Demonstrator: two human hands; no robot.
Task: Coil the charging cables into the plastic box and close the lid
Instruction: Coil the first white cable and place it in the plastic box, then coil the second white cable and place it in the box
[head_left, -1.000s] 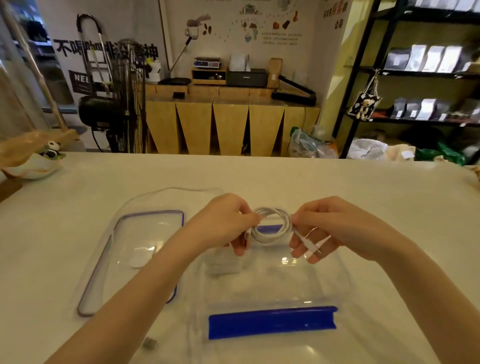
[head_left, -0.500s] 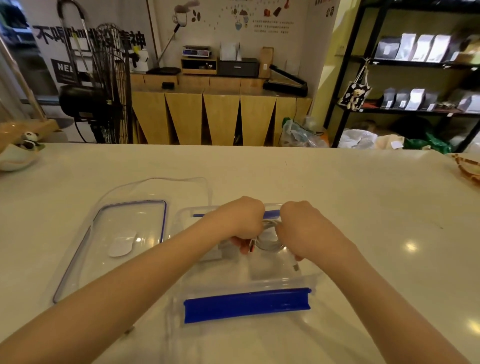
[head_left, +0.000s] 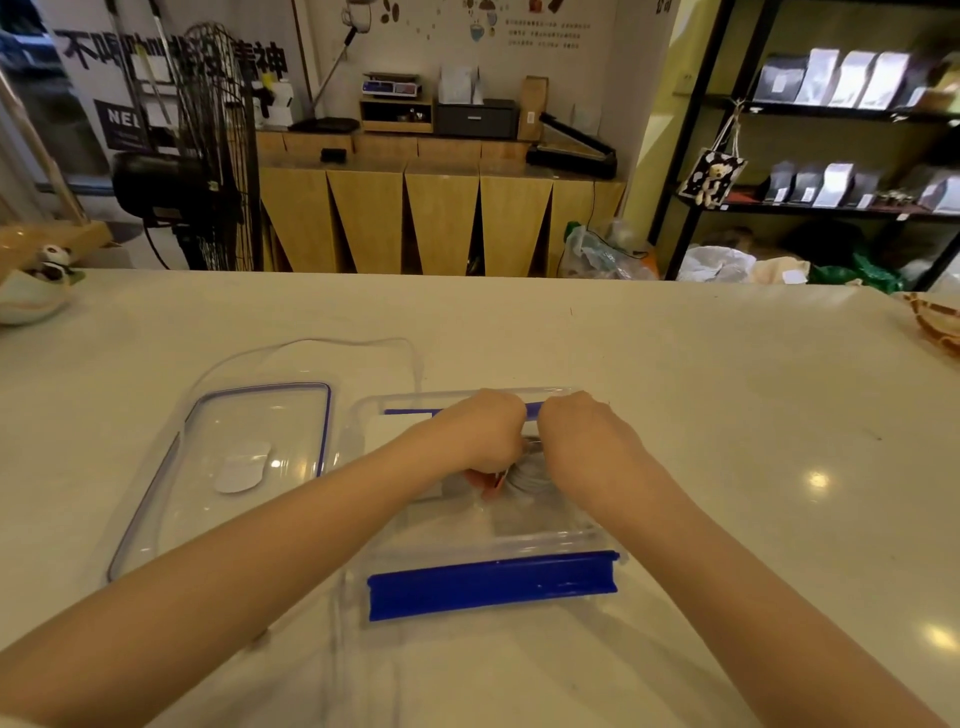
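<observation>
A clear plastic box (head_left: 488, 540) with blue clasps stands open on the white table in front of me. My left hand (head_left: 480, 434) and my right hand (head_left: 582, 441) are both down inside it, knuckles up, closed on a coiled white cable (head_left: 524, 475). Only a blurred sliver of the coil shows between and below the hands. The clear lid (head_left: 228, 467) with a blue seal lies flat on the table, left of the box. A second white cable (head_left: 311, 347) loops on the table behind the lid.
A bowl with a panda figure (head_left: 31, 291) sits at the table's far left edge. A woven basket (head_left: 935, 322) sits at the far right edge. Behind the table are a fan, a wooden counter and black shelves.
Both hands have gone from holding the coil above the box down into the box. They have drawn together and now hide most of the coil.
</observation>
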